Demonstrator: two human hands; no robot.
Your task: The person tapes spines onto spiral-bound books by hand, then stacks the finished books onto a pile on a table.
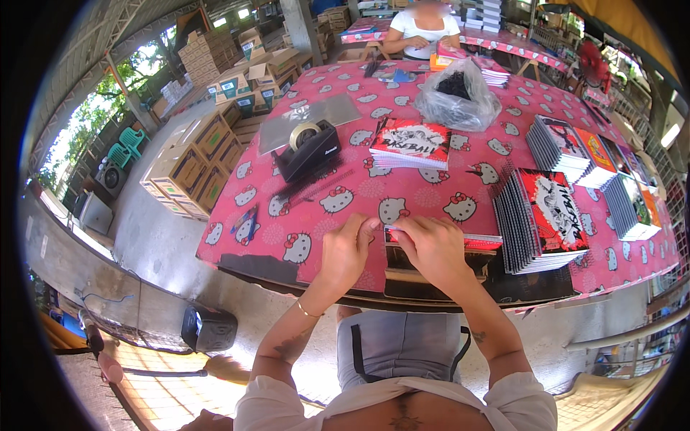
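Note:
At the table's near edge, my right hand [435, 248] rests over a red-and-white spiral notebook [483, 243], thumb and fingers closed at its left corner. My left hand [346, 248] is just left of that corner, thumb and forefinger pinched together; whatever is between them is too small to make out. The notebook lies on a black-and-brown cardboard piece [406, 280], and my right hand hides much of it. Right of it stands a tall stack of spiral notebooks [553, 212] with red, black and white covers. A smaller stack of similar notebooks [410, 142] sits farther back.
A black tape dispenser [307, 152] stands left, near loose black coils [316, 188] and a small blue-handled tool [246, 221]. A plastic bag of black coils [458, 93] and more notebook stacks [564, 147] lie farther off. A person [424, 32] sits across the table; cardboard boxes [198, 161] stand left.

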